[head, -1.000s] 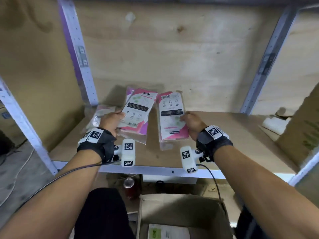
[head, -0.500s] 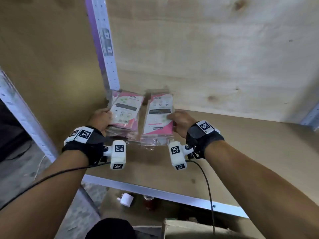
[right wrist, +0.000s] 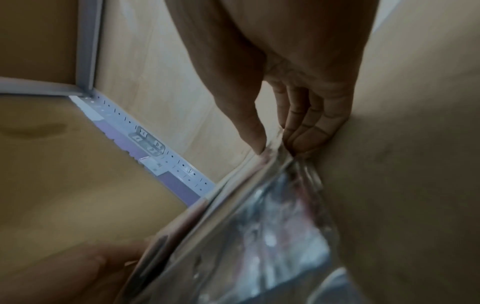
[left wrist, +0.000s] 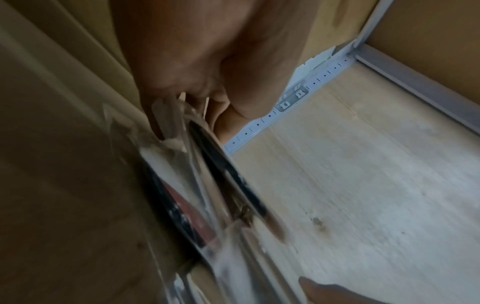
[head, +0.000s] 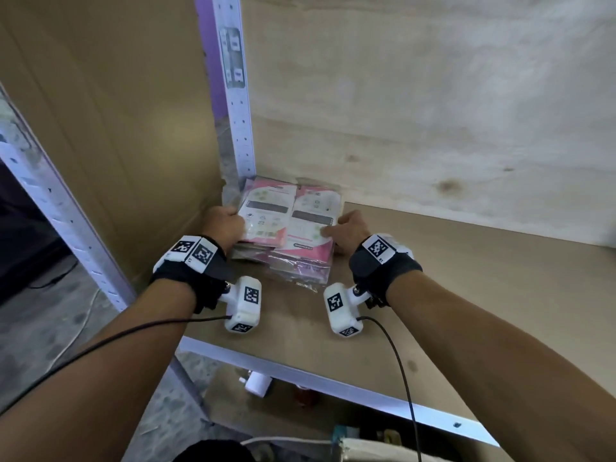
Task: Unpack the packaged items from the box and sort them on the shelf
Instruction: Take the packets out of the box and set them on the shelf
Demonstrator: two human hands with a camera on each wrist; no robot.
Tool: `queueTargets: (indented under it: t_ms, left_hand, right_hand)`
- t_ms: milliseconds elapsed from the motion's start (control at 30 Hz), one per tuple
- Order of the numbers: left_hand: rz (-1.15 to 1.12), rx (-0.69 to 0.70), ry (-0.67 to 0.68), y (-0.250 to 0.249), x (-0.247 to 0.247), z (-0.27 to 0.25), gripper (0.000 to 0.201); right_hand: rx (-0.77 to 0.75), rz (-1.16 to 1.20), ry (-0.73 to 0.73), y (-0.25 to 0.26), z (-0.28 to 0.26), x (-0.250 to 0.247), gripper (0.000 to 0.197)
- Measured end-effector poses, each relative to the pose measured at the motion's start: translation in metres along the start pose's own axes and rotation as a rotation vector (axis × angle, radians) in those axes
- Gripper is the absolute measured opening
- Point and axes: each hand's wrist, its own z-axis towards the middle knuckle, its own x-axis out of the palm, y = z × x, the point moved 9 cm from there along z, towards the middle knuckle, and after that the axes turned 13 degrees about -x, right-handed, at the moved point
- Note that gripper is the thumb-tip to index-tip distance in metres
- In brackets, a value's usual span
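Two stacks of pink-and-white packets in clear plastic lie side by side in the shelf's back left corner. My left hand (head: 224, 225) grips the left stack (head: 268, 211) from its left side. My right hand (head: 346, 228) holds the right stack (head: 311, 228), thumb on top and fingers under its right edge. In the left wrist view the fingers (left wrist: 197, 86) curl round the crinkled packet edges (left wrist: 207, 185). The right wrist view shows my thumb (right wrist: 249, 131) and fingers (right wrist: 309, 133) pinching the plastic wrap (right wrist: 259, 226). Both stacks rest on the shelf board (head: 466, 295).
A white perforated upright (head: 235, 95) stands right behind the packets, with a brown side panel (head: 116, 128) to the left and a plywood back wall (head: 433, 111). The shelf's metal front edge (head: 333, 385) runs below my wrists. A cardboard box corner (head: 366, 451) shows at the bottom.
Both hands have slid the two stacks leftward and back into the shelf corner, bringing them together. The view has swung left; the box has nearly dropped out of sight.
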Motion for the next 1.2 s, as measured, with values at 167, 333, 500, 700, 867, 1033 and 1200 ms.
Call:
queueTargets:
  t_ms: [167, 333, 500, 700, 867, 1033, 1200]
  left_hand:
    - [0.097, 0.006, 0.030, -0.004, -0.003, -0.006, 0.029]
    - [0.206, 0.132, -0.068, -0.025, -0.015, -0.045, 0.024]
    - [0.167, 0.291, -0.131, -0.045, -0.013, -0.121, 0.027]
    - [0.103, 0.410, -0.013, -0.041, 0.026, -0.231, 0.019]
    - [0.114, 0.438, 0.101, -0.010, 0.065, -0.308, 0.017]
    - [0.252, 0.372, 0.250, 0.050, 0.119, -0.359, 0.018]
    - [0.438, 0.312, 0.394, 0.114, 0.172, -0.385, 0.025]
  right_hand:
    - [-0.094, -0.134, 0.045, 0.014, -0.005, 0.000, 0.015]
    - [-0.112, -0.173, 0.102, 0.025, -0.040, -0.025, 0.012]
    - [-0.120, -0.081, 0.134, 0.026, -0.101, -0.062, 0.009]
    - [-0.169, -0.113, 0.228, 0.029, -0.202, -0.108, 0.009]
    - [-0.157, -0.210, 0.221, -0.003, -0.282, -0.155, 0.010]
    - [-0.079, -0.260, 0.259, -0.059, -0.344, -0.183, 0.008]
    - [-0.032, -0.356, 0.286, -0.123, -0.376, -0.189, 0.014]
